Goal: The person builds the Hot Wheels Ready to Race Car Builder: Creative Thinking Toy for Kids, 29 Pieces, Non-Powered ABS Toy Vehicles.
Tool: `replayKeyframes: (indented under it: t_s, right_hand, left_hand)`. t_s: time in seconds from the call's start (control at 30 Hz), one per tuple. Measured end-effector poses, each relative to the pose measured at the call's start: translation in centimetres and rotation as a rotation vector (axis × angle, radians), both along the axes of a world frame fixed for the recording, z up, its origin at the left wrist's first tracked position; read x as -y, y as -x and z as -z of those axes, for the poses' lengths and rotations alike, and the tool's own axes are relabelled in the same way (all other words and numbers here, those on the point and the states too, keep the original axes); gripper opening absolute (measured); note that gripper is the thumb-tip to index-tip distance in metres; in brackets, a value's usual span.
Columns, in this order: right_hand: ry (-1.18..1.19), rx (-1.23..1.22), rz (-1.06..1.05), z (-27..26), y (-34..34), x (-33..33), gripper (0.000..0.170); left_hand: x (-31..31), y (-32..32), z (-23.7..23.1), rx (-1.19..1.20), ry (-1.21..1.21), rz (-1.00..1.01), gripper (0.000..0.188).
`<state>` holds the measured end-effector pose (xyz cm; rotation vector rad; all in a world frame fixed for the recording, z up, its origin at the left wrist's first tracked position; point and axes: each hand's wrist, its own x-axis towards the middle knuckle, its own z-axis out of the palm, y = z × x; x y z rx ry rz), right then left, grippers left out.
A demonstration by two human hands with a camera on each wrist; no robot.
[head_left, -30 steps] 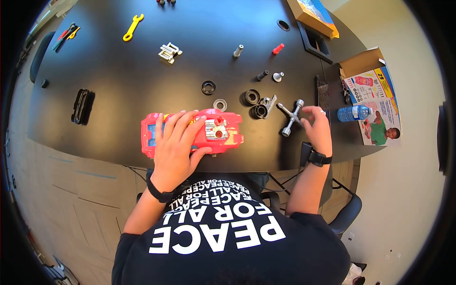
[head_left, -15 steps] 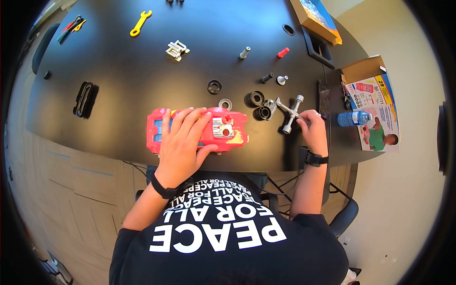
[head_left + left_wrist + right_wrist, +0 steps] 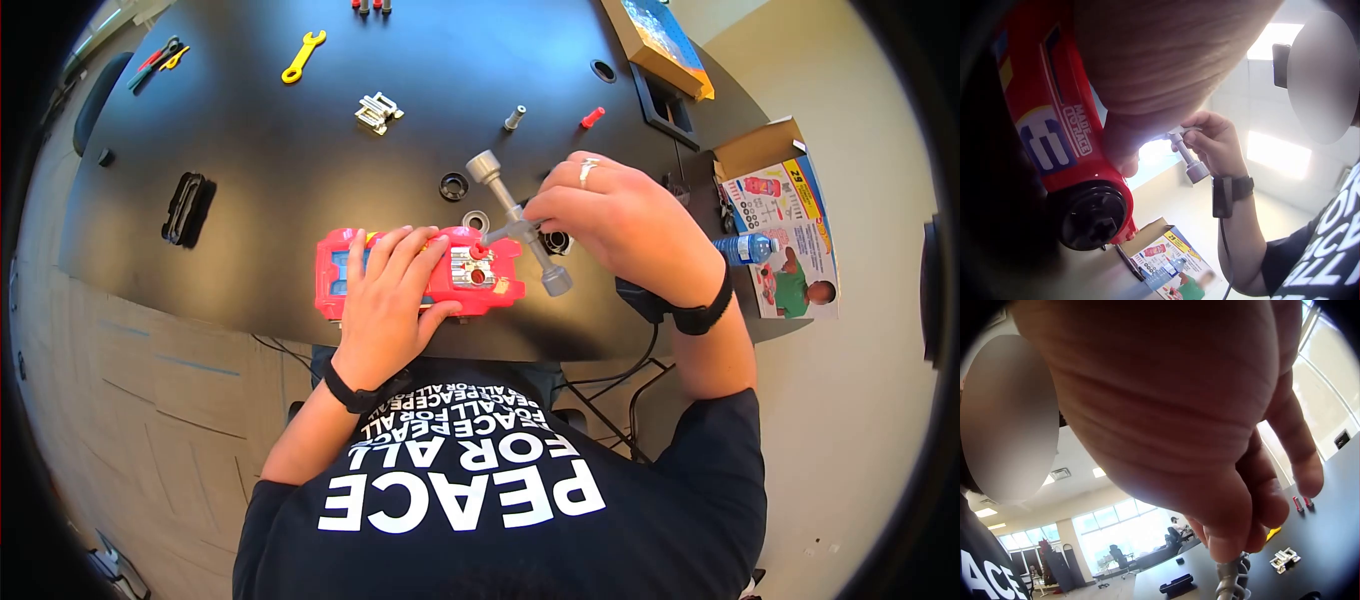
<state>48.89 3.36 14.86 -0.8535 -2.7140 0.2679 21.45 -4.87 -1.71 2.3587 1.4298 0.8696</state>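
Note:
The red toy car (image 3: 420, 275) lies near the table's front edge, its silver engine part facing up. Over its roof the left hand (image 3: 385, 310) is spread, fingers on the far side and thumb on the near side. The right hand (image 3: 630, 225) pinches a grey cross-shaped wrench (image 3: 520, 228) just above the car's right end; one arm of it points at the red piece by the engine. In the left wrist view the car's side (image 3: 1054, 137) and a black wheel (image 3: 1092, 215) show, with the wrench (image 3: 1190, 159) behind. The right wrist view shows the wrench (image 3: 1232, 581) below the fingertips.
Black rings (image 3: 453, 186), a silver part (image 3: 379, 113), a yellow wrench (image 3: 304, 57) and a black part (image 3: 187, 209) lie on the table. Beyond stand a grey bolt (image 3: 515, 118) and a red bolt (image 3: 594, 117). At right are a water bottle (image 3: 745, 249) and a printed box (image 3: 785, 235).
The right hand has taken hold of the cross wrench, lifted it from the table and moved it left to the car. The left hand has stayed on the car.

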Motion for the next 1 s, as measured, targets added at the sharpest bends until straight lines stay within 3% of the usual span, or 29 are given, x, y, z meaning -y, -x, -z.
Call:
replayKeyframes:
  t_s: [0.27,0.5,0.57,0.67,0.77,1.0]
  right_hand:
    - [0.001,0.216,-0.141,-1.9,2.6,-1.3,0.013]
    - [-0.022,0.210,-0.176,-1.6,3.0,-1.6,0.012]
    - [-0.035,0.478,-0.020,-1.9,3.4,-1.2,0.022]
    - [0.026,0.508,0.080,-1.5,4.5,-1.4,0.030]
    - [0.036,0.292,0.052,-0.6,4.2,-1.1,0.030]
    - [0.024,0.205,-0.080,-0.1,3.9,-1.3,0.028]
  left_hand:
    - [0.1,0.1,0.1,0.009,-0.014,0.002,0.075]
    - [0.1,0.1,-0.1,0.010,-0.012,0.001,0.073]
    - [0.2,0.0,-0.1,0.006,-0.012,0.006,0.073]
    - [0.1,0.1,0.0,0.001,-0.015,0.003,0.072]
    - [0.2,0.1,0.0,-0.002,-0.017,-0.003,0.072]
    - [0.2,0.1,0.2,0.006,-0.016,0.007,0.073]
